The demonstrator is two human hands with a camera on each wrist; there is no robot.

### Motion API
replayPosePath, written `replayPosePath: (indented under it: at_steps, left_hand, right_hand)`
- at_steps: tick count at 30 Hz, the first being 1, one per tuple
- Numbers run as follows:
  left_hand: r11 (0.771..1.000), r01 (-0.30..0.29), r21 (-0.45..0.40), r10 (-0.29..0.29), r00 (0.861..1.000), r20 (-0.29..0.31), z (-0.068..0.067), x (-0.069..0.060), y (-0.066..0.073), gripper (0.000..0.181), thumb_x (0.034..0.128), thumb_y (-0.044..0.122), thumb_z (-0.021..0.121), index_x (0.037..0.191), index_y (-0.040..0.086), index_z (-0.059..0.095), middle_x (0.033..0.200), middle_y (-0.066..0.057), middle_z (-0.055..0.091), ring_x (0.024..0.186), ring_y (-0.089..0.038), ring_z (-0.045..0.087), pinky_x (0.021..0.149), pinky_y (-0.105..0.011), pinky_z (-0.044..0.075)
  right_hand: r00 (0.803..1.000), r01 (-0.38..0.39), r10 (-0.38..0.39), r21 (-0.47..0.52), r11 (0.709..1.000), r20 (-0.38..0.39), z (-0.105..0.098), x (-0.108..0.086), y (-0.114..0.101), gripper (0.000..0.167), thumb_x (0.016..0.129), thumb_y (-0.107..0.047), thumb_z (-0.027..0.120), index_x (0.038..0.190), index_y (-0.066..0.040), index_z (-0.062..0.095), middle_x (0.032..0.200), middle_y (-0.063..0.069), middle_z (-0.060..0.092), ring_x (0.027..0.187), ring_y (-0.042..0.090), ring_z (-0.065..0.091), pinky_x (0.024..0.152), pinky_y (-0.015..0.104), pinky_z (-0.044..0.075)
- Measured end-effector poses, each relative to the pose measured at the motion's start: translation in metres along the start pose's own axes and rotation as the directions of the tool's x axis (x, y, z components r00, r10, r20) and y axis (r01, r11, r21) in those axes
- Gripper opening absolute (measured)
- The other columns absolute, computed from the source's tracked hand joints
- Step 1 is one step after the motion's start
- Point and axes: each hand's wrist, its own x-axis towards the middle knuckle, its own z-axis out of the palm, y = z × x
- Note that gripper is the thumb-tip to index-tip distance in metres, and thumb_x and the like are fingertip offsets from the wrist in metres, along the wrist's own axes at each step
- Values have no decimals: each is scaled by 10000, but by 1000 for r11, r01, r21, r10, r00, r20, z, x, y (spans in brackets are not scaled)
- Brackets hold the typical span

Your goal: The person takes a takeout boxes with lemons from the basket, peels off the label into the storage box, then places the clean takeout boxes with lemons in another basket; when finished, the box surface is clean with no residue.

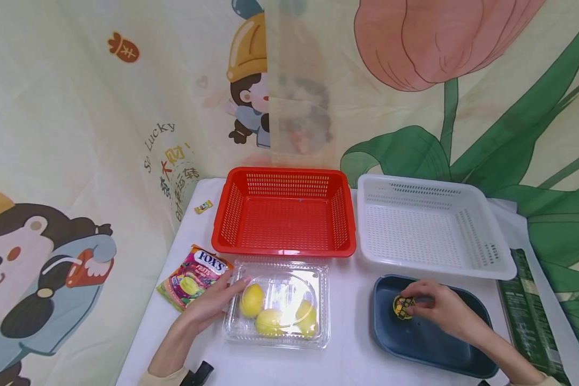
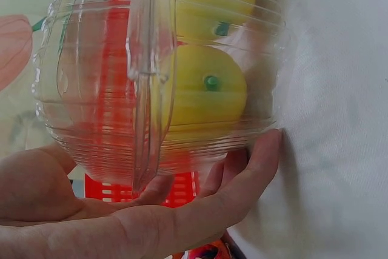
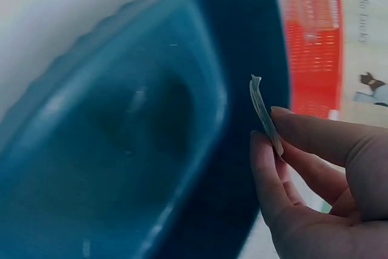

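L hand [image 2: 176, 219] touching clr plastic box [image 2: 142, 101], 2 yel fruits [image 2: 205, 92] inside

A white table [image 1: 349, 321] is backed by cream drapes [image 1: 67, 96] printed with a pink tulip [image 1: 439, 37], green leaves [image 1: 410, 153], cartoon figures [image 1: 77, 316] and the lettering [image 1: 159, 139] "So Lucky"; the fabric is evenly lit.

red basket [image 1: 284, 225] | white basket [image 1: 410, 225] beside it | small yellow packet [image 1: 203, 207], left | green pack [image 1: 527, 311], right

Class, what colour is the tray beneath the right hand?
The tray is dark blue; the head view shows it best.
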Motion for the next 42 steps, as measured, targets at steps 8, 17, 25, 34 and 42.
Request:
replayPosePath:
  at_steps: [8,17,25,34,42]
  left_hand:
    - [1000,-1,-8,1,1000,0,0,2,-3,895,980,518,595,1635,146,110,1685,-204,113,1515,-538,119,1065,-832,231]
    - [1000,7,8,-7,1000,-17,0,2,-2,898,964,519,618,1631,157,137,1678,-186,157,1506,-518,172,1059,-814,282]
    - [1000,2,-4,-2,1000,-11,0,1,-2,906,966,512,620,1633,148,127,1681,-183,150,1510,-513,167,1068,-808,280]
    - [1000,-3,-8,3,1000,-6,0,1,-2,895,966,507,621,1632,154,137,1678,-186,148,1500,-520,173,1046,-828,278]
    - [1000,5,-4,-5,1000,-9,0,1,-3,908,963,532,614,1636,160,130,1688,-193,113,1511,-538,125,1054,-843,228]
  right_hand:
    - [999,-10,7,-71,997,-41,11,6,18,235,847,-92,793,1075,-66,744,1149,96,661,994,121,659,816,254,608]
    - [1000,-21,19,-86,996,-25,20,8,25,228,821,-48,801,1042,-46,749,1158,132,652,1006,247,655,803,275,610]
    - [998,29,-39,-198,980,-48,30,5,30,214,808,-32,806,1015,-69,764,1117,75,653,970,226,656,761,244,599]
    - [997,31,-50,-275,961,-59,35,6,28,275,778,19,812,1041,-31,752,1111,99,646,958,232,661,711,266,587]
    - [995,42,-73,-375,926,-68,42,7,24,315,754,34,822,1057,2,743,1109,99,642,1004,276,666,827,446,591]
